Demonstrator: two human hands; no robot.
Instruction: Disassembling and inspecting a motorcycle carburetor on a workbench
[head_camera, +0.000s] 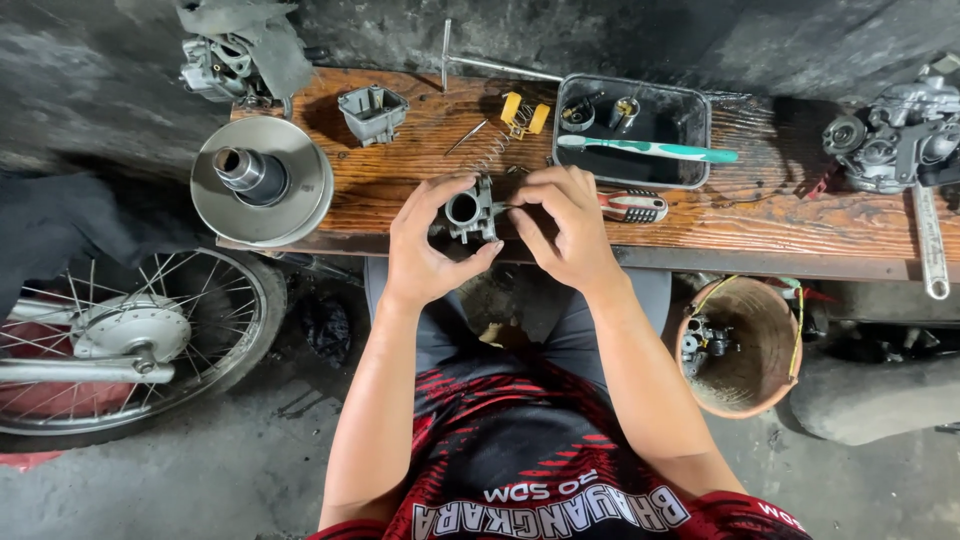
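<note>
A small grey metal carburetor body (470, 212) with a round bore sits at the near edge of a wooden bench (760, 215). My left hand (425, 245) cups it from the left and below. My right hand (560, 225) pinches its right side with fingertips. Whether a small part is between those fingers is hidden. Just beyond the hands lie a thin spring (490, 150), a thin needle (466, 137) and a yellow plastic piece (524, 112).
A black tray (690, 140) holds small parts, with a teal-and-white toothbrush (650, 150) laid across it. A red-handled tool (635, 207), float bowl (373, 112), pulley disc (262, 180), engine parts (890, 140), wrench (930, 245), spoked wheel (130, 335) and a clay-coloured bucket (740, 350) surround me.
</note>
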